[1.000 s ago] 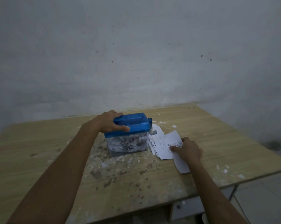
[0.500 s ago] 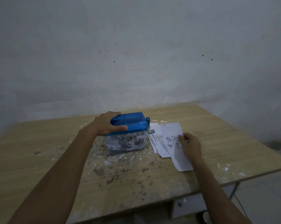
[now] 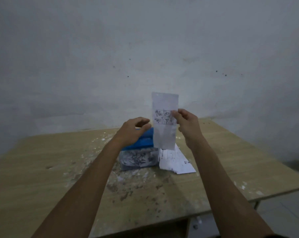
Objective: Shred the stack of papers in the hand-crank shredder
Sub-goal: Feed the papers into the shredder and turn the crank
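Right hand (image 3: 188, 124): thumb and fingers (image 3: 175, 115) pinch the right edge of a single sheet (image 3: 164, 134) at about mid-height; the remaining fingers are curled loosely behind the paper. Left hand (image 3: 133, 127): fingers spread and gently bent, hovering over the blue lid of the shredder (image 3: 141, 143), fingertips close to the sheet's left edge; contact with either sheet or lid cannot be told, and it grips nothing. Change against the frame half a second earlier: the sheet then lay on the stack with the right hand resting on it, and the left hand lay flat on the shredder lid; the sheet is now lifted clear of the table (image 3: 42, 169) and the left hand has come off the lid. Sheet orientation: upright, long axis running 12 to 6 o'clock, printed panel facing the camera, lower edge hanging just at the shredder's right side, above the stack. Shredder sits near the table centre, clear bin below holding shreds. Stack of papers (image 3: 176, 162) lies flat at 3 o'clock of the shredder, touching or just beside it, long axis running roughly 11 to 5 o'clock. Paper scraps (image 3: 136, 182) litter the table at 6 o'clock of the shredder.
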Tool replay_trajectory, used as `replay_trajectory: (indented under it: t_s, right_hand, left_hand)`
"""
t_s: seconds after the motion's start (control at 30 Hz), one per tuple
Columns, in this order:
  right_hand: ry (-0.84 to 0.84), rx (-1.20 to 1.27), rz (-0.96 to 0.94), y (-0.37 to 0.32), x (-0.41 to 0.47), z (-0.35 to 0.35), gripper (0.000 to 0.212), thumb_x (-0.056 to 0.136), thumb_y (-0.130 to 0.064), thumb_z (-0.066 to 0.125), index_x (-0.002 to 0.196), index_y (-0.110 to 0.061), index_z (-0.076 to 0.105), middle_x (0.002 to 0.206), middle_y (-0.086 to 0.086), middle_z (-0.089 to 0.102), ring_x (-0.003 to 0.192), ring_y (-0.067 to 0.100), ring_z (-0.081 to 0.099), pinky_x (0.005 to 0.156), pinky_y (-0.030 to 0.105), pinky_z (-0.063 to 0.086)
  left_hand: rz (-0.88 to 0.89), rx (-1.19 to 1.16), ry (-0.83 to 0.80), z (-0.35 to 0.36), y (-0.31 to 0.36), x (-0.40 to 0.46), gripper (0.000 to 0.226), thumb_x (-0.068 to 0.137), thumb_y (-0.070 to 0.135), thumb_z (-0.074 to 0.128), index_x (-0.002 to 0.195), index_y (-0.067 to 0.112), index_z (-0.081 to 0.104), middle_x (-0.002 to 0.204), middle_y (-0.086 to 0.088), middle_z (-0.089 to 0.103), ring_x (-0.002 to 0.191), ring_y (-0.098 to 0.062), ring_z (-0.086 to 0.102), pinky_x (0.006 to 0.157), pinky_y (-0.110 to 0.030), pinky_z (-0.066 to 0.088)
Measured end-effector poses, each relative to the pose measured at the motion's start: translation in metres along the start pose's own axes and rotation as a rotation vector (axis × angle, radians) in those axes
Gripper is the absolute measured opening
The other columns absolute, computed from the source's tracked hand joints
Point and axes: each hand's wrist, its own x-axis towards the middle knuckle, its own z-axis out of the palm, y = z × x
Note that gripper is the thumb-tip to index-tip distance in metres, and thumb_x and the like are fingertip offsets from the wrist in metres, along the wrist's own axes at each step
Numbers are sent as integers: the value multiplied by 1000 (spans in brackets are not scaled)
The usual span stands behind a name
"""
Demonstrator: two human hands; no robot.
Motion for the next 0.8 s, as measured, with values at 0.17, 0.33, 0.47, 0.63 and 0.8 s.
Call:
replay_trajectory:
  t_s: [0.17, 0.33, 0.47, 0.63, 0.8]
  right_hand:
    - [-74, 83, 57, -30, 16, 31, 13, 94, -28, 61, 87, -20, 68, 86, -3, 70, 74, 9, 59, 55, 22, 41]
    - [-96, 132, 125, -42, 32, 53, 17, 92, -33, 63, 94, -19, 70, 96, 3, 74, 83, 18, 64, 67, 39, 47]
    - [-113, 136, 113, -49, 42, 69, 19, 93, -32, 61, 99, -16, 69, 98, 4, 74, 82, 16, 66, 70, 38, 53]
    - [-129, 141, 135, -44, 49, 78, 18, 91, -34, 62, 91, -17, 69, 92, 4, 73, 78, 17, 64, 58, 30, 51]
    - [-110, 111, 152, -29, 56, 79, 20, 93, -36, 60, 89, -19, 70, 95, 6, 73, 80, 16, 64, 62, 32, 51]
  left_hand:
    - [-5, -154, 135, -15, 6, 4, 13, 100, 19, 59, 95, 14, 70, 92, 4, 71, 83, -8, 64, 74, -22, 47]
    - [-26, -147, 280, -34, 8, 5, 13, 100, 20, 59, 95, 14, 69, 86, 9, 66, 66, 4, 55, 65, -15, 43]
    - [-43, -230, 319, -44, 6, 9, 13, 99, 24, 61, 101, 13, 68, 86, 2, 64, 65, -10, 60, 61, -20, 51]
    - [-83, -321, 353, -44, -7, 20, 9, 98, 10, 63, 98, 4, 69, 84, -4, 67, 80, -26, 73, 79, -33, 62]
    - [-107, -318, 325, -35, -19, 25, 9, 97, 14, 64, 95, 8, 70, 84, -3, 70, 83, -27, 73, 80, -31, 61]
